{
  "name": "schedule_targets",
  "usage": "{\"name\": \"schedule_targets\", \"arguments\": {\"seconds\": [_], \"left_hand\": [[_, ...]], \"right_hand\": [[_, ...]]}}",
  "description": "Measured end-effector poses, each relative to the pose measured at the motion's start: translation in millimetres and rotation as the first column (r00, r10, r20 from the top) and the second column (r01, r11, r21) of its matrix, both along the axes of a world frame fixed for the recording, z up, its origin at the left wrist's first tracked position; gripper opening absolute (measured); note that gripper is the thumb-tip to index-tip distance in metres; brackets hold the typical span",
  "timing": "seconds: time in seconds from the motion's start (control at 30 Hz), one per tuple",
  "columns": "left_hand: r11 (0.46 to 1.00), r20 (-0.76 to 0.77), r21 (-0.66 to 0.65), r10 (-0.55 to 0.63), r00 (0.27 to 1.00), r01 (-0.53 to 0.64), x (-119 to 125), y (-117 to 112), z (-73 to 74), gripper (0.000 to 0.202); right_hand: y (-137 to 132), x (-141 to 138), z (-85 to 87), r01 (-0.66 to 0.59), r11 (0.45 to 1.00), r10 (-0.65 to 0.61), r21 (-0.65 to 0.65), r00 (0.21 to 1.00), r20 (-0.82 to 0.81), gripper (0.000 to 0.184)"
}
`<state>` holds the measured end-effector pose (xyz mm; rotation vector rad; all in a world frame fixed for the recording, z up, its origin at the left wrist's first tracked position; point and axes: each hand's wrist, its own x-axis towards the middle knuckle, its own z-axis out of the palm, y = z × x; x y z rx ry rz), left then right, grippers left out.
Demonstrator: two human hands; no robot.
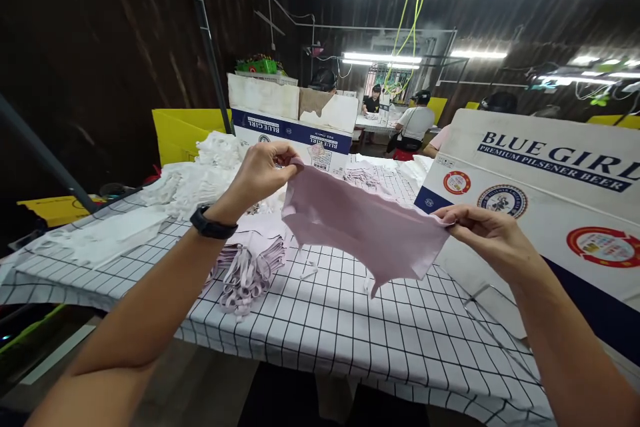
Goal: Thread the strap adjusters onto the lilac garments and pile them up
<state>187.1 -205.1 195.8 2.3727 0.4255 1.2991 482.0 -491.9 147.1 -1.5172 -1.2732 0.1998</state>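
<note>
A pale pink garment [365, 220], thin and stretchy, is pulled wide between my two hands above the table. My left hand [267, 170], a dark band on its wrist, pinches its upper left corner. The upper right corner is gripped between the thumb and fingers of my right hand [483, 233]. The lower edge of the garment hangs free in curves and points; its exact kind I cannot tell. Below my left forearm lies a stack of similar pink pieces [250, 267] with narrow looped strips at its front.
A checked cloth [320, 327] covers the table. White garments [185, 180] are heaped at the left. Cardboard boxes stand at the back [293, 123] and right [545, 180]. Near the right box is a thin metal frame [493, 307]. Several people sit farther off.
</note>
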Motion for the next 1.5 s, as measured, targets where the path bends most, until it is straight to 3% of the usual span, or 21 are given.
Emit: {"name": "schedule_targets", "arguments": {"seconds": [0.1,0.2,0.3,0.47,0.63,0.77,0.93,1.07,1.3,1.5], "left_hand": [[1.000,0.071,-0.021,-0.010,0.997,0.012,0,2,-3.2,0.010],[1.000,0.038,-0.011,-0.028,0.999,0.028,4,6,-8.5,0.011],[1.000,0.006,-0.017,-0.023,1.000,0.023,7,10,-10.9,0.013],[0.999,0.003,-0.052,-0.008,1.000,0.008,10,15,-7.2,0.025],[0.996,-0.081,-0.083,0.021,0.996,-0.028,11,20,-11.3,0.014],[0.995,-0.050,-0.089,0.037,0.998,-0.041,10,18,-12.0,0.017],[0.990,0.017,-0.143,0.015,1.000,-0.012,14,12,-6.9,0.031],[0.977,0.027,-0.210,-0.041,0.999,0.046,16,11,-7.0,0.040],[0.953,0.023,-0.287,-0.091,0.996,0.094,15,1,-3.3,0.040],[0.973,-0.036,-0.212,-0.106,0.994,0.096,15,-13,5.2,0.033]], "right_hand": [[-1,1,-3.1,-0.011,1.000,0.012,0.017,0.999,-0.053,0.029],[4,4,-10.4,0.009,1.000,-0.009,-0.005,0.999,-0.047,0.044],[10,4,-16.6,0.047,0.998,-0.047,-0.044,0.999,-0.004,0.037],[15,-1,-13.9,0.052,0.999,-0.052,0.012,0.998,-0.038,0.038],[20,3,-17.8,0.033,0.999,-0.032,0.009,0.995,-0.099,0.031],[23,5,-26.2,0.006,1.000,-0.009,-0.017,0.988,-0.154,0.027],[25,3,-32.4,0.012,0.999,-0.007,0.045,0.994,-0.106,0.025],[25,-3,-37.1,0.040,0.999,-0.043,-0.027,0.991,-0.127,0.011],[31,-6,-58.8,0.087,0.986,-0.102,-0.139,0.989,-0.110,0.019],[45,-3,-83.2,0.114,0.985,-0.135,-0.131,0.977,-0.165,0.024]]}}
